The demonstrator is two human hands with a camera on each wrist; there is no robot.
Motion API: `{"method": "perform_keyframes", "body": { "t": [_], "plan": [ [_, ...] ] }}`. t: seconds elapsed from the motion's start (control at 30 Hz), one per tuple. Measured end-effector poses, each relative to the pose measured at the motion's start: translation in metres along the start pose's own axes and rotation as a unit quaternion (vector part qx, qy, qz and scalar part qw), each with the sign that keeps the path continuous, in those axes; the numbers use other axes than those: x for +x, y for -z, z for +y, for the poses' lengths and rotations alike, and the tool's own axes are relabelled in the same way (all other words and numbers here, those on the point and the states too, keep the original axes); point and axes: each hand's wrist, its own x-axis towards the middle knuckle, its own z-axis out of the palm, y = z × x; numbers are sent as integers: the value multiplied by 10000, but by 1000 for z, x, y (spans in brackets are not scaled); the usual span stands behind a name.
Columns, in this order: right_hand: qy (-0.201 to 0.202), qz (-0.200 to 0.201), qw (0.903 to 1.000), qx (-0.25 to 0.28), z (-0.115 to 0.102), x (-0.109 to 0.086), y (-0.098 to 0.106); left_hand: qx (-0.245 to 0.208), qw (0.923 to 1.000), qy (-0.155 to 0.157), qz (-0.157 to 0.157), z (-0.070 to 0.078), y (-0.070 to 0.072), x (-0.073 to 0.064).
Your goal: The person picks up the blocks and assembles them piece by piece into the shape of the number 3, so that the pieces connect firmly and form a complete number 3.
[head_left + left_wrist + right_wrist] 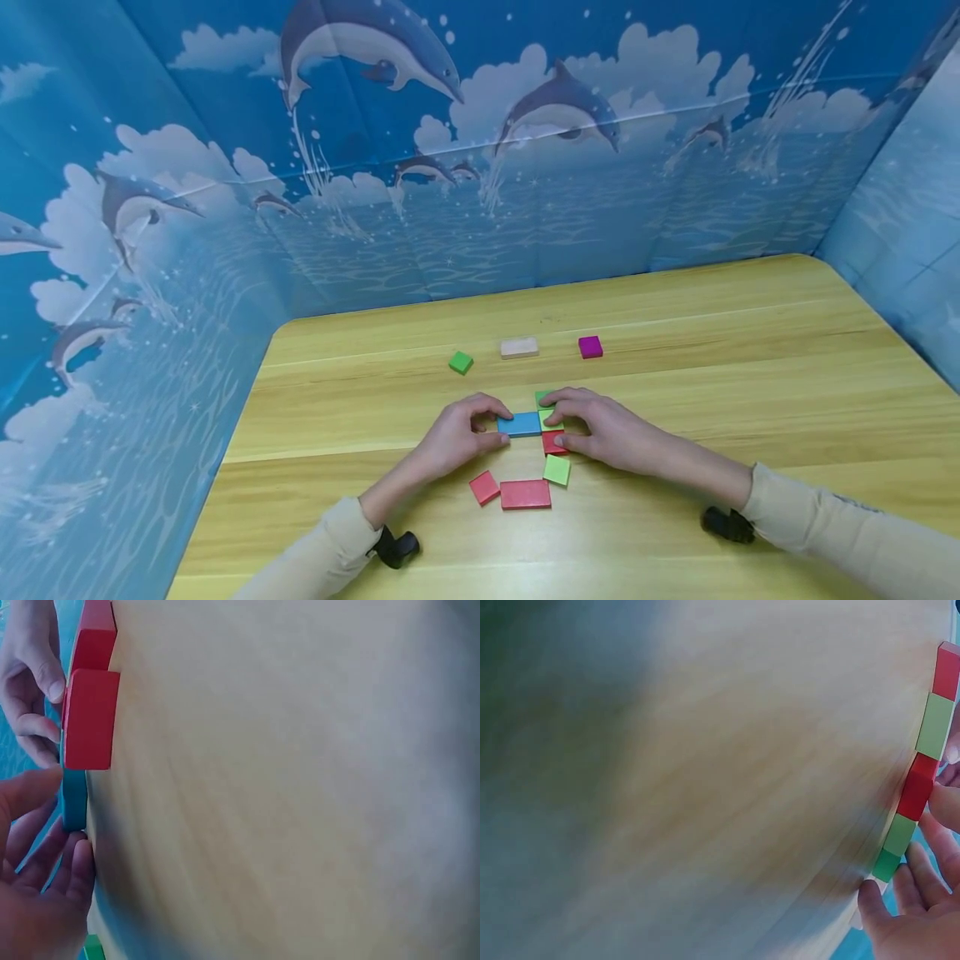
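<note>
In the head view my left hand holds a flat blue rectangular block between thumb and fingers at its left end. The blue block's right end meets a short column: a green block, a light green block and a red block. Over that column lies my right hand, its thumb on the red block and its curled fingers at the two green ones. In the right wrist view, fingertips reach round the far end of the green block, partly covering the row.
Nearer the body lie a second light green block, a long red block and a tilted red square. Farther back are a green square, a pale pink block and a purple square on the wooden table.
</note>
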Motion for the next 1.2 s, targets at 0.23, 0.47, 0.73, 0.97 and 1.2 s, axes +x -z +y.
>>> {"method": "perform_keyframes", "body": {
  "t": [0.23,0.47,0.73,0.97,1.2],
  "plan": [
    [95,-70,9997,-230,-2,2,2,27,9999,-72,84,-3,-3,-1],
    [324,-120,9971,-676,-4,4,5,44,9999,80,103,-3,-3,0],
    [409,-102,9959,-798,-3,9,6,-4,9999,116,91,-5,-2,2],
    [391,-132,9956,-838,-8,11,8,-61,9998,160,108,-6,-1,3],
    [300,114,9957,-873,-15,9,9,-166,9997,170,106,-8,-2,4]
  ]
}}
